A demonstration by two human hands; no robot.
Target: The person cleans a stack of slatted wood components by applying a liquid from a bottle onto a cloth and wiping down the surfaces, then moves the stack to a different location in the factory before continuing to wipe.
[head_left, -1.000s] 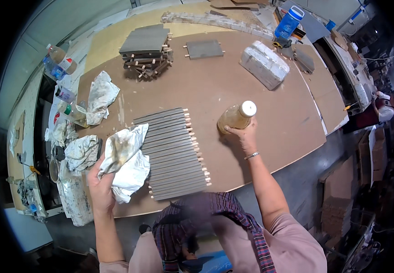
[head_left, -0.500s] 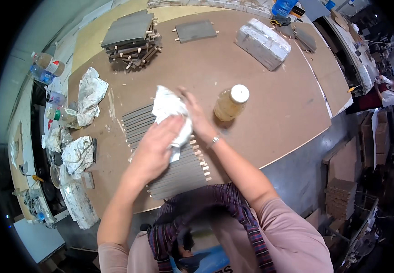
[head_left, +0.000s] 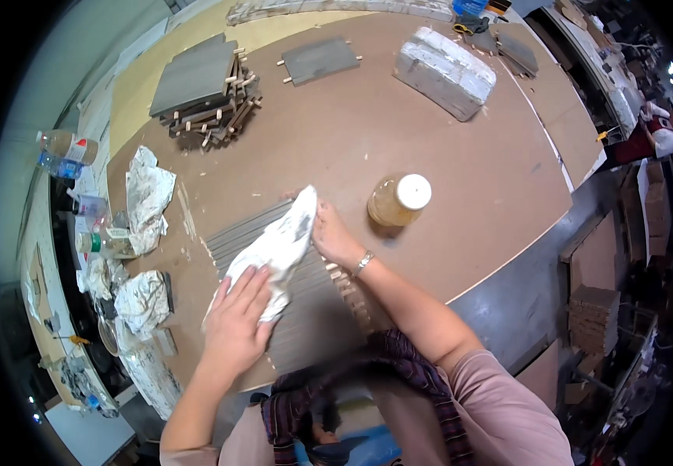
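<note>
A row of thin grey boards (head_left: 313, 322) stands packed on edge in front of me, with pale wooden pegs along its sides. Across its upper part lies a crumpled, smudged white cloth (head_left: 278, 247). My left hand (head_left: 234, 326) rests flat on the cloth's near left end, fingers stretched out and thumb apart. At the far right corner of the row, my right hand (head_left: 336, 237) is closed round the boards' edge. The cloth's tip hides part of its fingers. Just right of that hand stands a jar (head_left: 391, 203) of yellowish liquid with a white lid.
Pegged grey boards are stacked (head_left: 197, 85) at the far left, beside a single board (head_left: 321, 60). A wrapped white block (head_left: 445, 74) sits far right. Stained rags (head_left: 150, 198) and plastic bottles (head_left: 65, 151) line the left edge. A person (head_left: 655, 136) is in the distance at right.
My left hand has slid down and left, its fingers now flat on the cloth. The cloth is spread more diagonally across the boards. My right hand has lowered slightly and curled at the row's corner.
</note>
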